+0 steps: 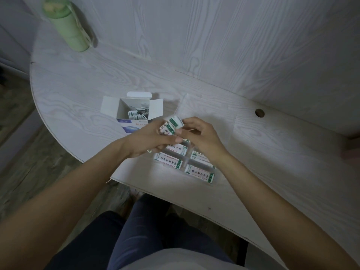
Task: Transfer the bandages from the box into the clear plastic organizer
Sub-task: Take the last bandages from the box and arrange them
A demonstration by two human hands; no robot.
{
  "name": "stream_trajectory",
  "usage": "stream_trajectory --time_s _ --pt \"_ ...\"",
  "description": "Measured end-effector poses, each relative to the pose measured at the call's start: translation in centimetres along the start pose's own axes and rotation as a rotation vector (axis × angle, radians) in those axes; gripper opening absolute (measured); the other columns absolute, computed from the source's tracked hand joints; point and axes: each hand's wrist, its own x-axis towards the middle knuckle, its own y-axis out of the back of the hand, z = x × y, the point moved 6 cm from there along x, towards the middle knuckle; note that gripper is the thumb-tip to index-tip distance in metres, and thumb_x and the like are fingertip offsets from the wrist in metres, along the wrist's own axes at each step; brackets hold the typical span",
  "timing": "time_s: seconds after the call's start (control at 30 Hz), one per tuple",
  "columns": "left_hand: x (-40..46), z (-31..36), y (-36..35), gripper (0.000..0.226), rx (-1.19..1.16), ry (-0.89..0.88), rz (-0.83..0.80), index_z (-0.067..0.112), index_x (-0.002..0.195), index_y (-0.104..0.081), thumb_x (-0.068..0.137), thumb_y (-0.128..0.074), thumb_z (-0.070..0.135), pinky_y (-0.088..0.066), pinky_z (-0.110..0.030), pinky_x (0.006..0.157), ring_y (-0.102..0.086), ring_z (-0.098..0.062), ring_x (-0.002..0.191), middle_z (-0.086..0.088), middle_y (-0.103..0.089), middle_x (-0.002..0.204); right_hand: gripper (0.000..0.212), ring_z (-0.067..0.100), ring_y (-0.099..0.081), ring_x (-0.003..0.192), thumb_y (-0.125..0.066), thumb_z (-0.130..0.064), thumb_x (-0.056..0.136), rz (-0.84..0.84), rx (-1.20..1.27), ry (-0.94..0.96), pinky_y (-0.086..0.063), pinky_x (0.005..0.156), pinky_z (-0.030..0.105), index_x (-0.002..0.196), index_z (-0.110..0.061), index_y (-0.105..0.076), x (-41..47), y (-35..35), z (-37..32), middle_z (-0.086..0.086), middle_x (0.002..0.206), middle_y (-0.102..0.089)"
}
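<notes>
At the table's [272, 152] near edge, the left hand [150, 139] and right hand [198, 137] pinch a small bundle of bandages [172, 124] between curled fingers above the clear plastic organizer [218, 179], which holds more bandages. Just beyond, the open box [134, 112] holds others. A green bottle [67, 26] stands at the far left corner.

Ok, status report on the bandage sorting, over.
Left hand and right hand both grip a bandage stack above the organizer. Organizer partly filled; more bandages left in box. Nothing in the way.
</notes>
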Motion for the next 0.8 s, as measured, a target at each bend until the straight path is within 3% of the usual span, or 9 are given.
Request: stream_trajectory --time_s 0.1,0.17,0.23,0.3,0.37,0.43,0.57,0.7,0.8 --pt "0.2 -0.1 -1.3 0.054 -0.053 0.095 -0.037 0.016 0.118 -0.034 0.079 -0.07 0.012 -0.027 -0.016 0.041 -0.034 -0.003 0.044 0.002 -0.044 0.061 0.018 0.001 -0.067 0.068 -0.075 -0.011 0.078 0.008 0.12 -0.034 -0.049 0.062 0.012 0.093 -0.011 -0.066 -0.2 -0.1 -0.1 -0.002 0.082 -0.07" --pt "0.4 0.1 -1.9 0.056 -0.071 0.088 -0.076 0.014 0.119 -0.035 0.079 -0.073 0.026 -0.031 -0.016 0.043 -0.035 -0.005 0.048 0.0 -0.046 0.065 0.017 0.002 -0.067 0.062 -0.073 -0.005 0.079 0.033 0.205 -0.054 -0.049 0.057 0.012 0.094 -0.003 -0.067 -0.3 0.1 -0.1 0.002 0.077 -0.07" --pt "0.5 0.6 -1.9 0.047 -0.115 0.05 -0.068 0.006 0.118 -0.044 0.089 -0.059 0.04 -0.037 -0.018 0.047 -0.043 -0.008 0.053 -0.004 -0.057 0.074 0.012 0.001 -0.064 0.058 -0.071 -0.001 0.08 0.07 0.212 -0.038 -0.047 0.055 0.011 0.092 -0.001 -0.068 -0.2 0.7 -0.1 0.003 0.075 -0.069" --pt "0.4 0.4 -1.4 0.036 -0.146 0.046 0.006 0.003 0.109 -0.057 0.1 -0.04 0.033 -0.044 -0.021 0.053 -0.054 -0.011 0.058 -0.004 -0.066 0.076 0.008 0.002 -0.064 0.06 -0.072 -0.002 0.08 0.076 0.182 -0.034 -0.047 0.057 0.012 0.087 -0.005 -0.07 0.0 1.1 0.1 0.003 0.077 -0.07" --pt "0.1 0.0 -0.9 0.034 -0.148 0.045 0.069 0.002 0.106 -0.062 0.102 -0.035 0.023 -0.052 -0.02 0.059 -0.066 -0.014 0.068 -0.005 -0.072 0.079 0.009 0.002 -0.064 0.06 -0.071 -0.001 0.08 0.064 0.148 -0.033 -0.047 0.057 0.012 0.084 -0.009 -0.07 0.1 1.0 0.3 0.002 0.077 -0.07" --pt "-0.1 -0.4 -0.5 0.03 -0.131 0.037 0.112 0.0 0.106 -0.063 0.101 -0.038 0.017 -0.056 -0.02 0.066 -0.07 -0.017 0.079 -0.011 -0.073 0.088 0.013 0.002 -0.063 0.059 -0.07 0.001 0.081 0.071 0.14 -0.039 -0.047 0.057 0.013 0.09 -0.009 -0.07 0.1 0.8 0.5 0.001 0.079 -0.07" --pt "-0.2 -0.7 0.7 0.021 -0.03 0.015 0.258 0.002 0.099 -0.067 0.096 -0.049 0.011 -0.055 -0.02 0.061 -0.069 -0.017 0.071 -0.014 -0.072 0.088 0.025 0.003 -0.063 0.059 -0.07 0.001 0.081 0.089 0.149 -0.071 -0.049 0.057 0.014 0.105 -0.006 -0.066 0.1 0.4 0.9 0.007 0.089 -0.071" --pt "-0.7 -0.7 1.4 0.012 -0.052 0.003 0.363 0.008 0.097 -0.068 0.089 -0.06 0.007 -0.057 -0.022 0.06 -0.07 -0.013 0.069 -0.002 -0.074 0.082 0.03 0.009 -0.065 0.07 -0.072 -0.003 0.081 0.06 0.106 -0.089 -0.051 0.061 0.015 0.109 -0.007 -0.064 0.1 0.3 1.0 0.007 0.094 -0.071" --pt "-1.0 -0.9 1.7 0.007 -0.019 -0.001 0.424 0.01 0.09 -0.066 0.085 -0.065 0.005 -0.054 -0.017 0.054 -0.068 -0.003 0.061 0.007 -0.071 0.076 0.037 0.014 -0.065 0.082 -0.069 -0.002 0.083 -0.002 0.044 -0.066 -0.053 0.074 0.021 0.118 -0.01 -0.061 -0.1 -0.3 0.9 0.001 0.089 -0.069"
